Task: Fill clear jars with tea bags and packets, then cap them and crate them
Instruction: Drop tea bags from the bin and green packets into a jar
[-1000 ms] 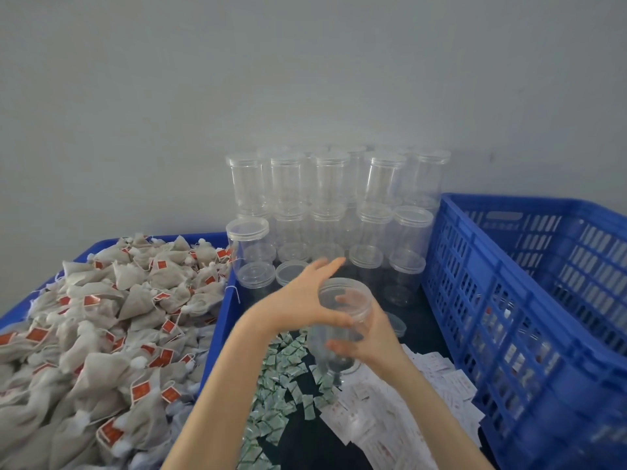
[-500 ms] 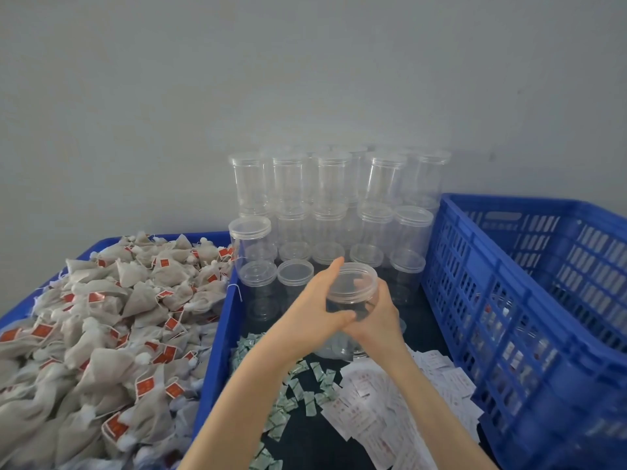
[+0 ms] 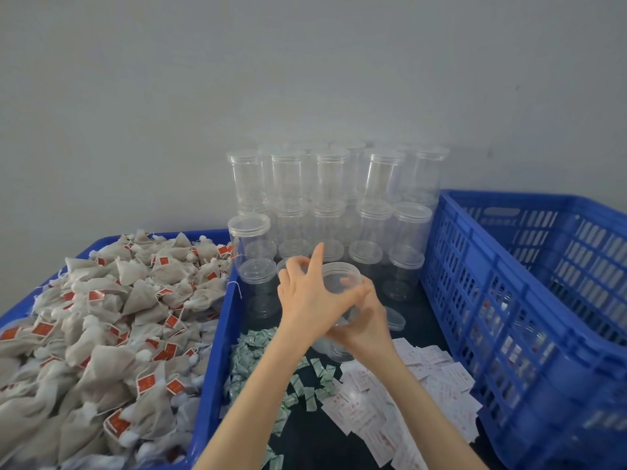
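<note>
I hold one clear jar tilted above the dark table, in front of the jar stack. My right hand grips its body from below and the right. My left hand crosses over and pinches the jar's top rim, thumb on the near side, index finger pointing up. Whether a lid sits on this jar is unclear. Tea bags with red tags are heaped in the blue bin on the left. Green packets and white packets lie under my forearms.
Several capped clear jars stand stacked against the wall. A loose clear lid lies on the table right of my hands. A large blue slatted crate fills the right side, with some jars dimly visible inside.
Both hands raised the jar a little and moved it farther from me. My left hand turned over its top, and the index finger now sticks up.
</note>
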